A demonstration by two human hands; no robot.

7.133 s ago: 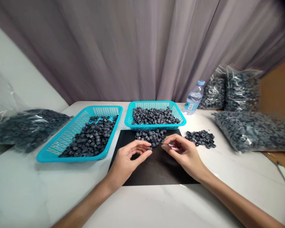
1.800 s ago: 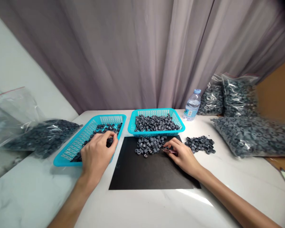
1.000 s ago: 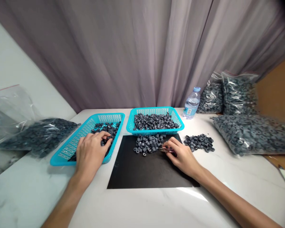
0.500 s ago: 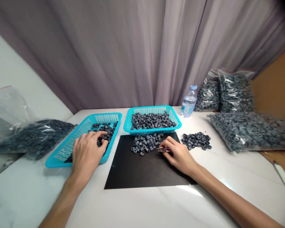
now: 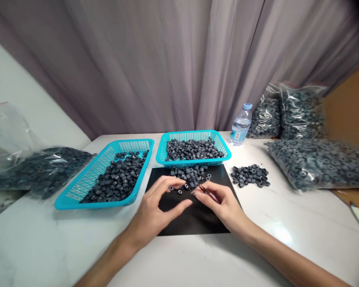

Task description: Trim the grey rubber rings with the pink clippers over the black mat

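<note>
Over the black mat (image 5: pixel 194 221), my left hand (image 5: pixel 154 211) is open, thumb and fingers spread wide with nothing between them. Facing it, my right hand (image 5: pixel 223 203) is closed around slim tweezers (image 5: pixel 208 193) with a pinkish side and dark tips. Whether a small piece also sits at the right fingertips is too unclear to tell. Just beyond both hands lies a pile of short dark grey rings (image 5: pixel 191 175), partly hidden by my fingers. Left of the mat stands a turquoise basket (image 5: pixel 100 205) holding many similar rings.
A second turquoise basket (image 5: pixel 194 163) of rings stands behind the pile. Loose rings (image 5: pixel 249 176) lie right of the mat, near a water bottle (image 5: pixel 241 125). Filled plastic bags stand at the right, one bag (image 5: pixel 320 163) lying flat. Another bag (image 5: pixel 54 167) rests at the left.
My left hand has left the left basket, moved right over the mat and opened. My right hand has turned slightly, tweezers still held. A few rings now lie at the pile's right side.
</note>
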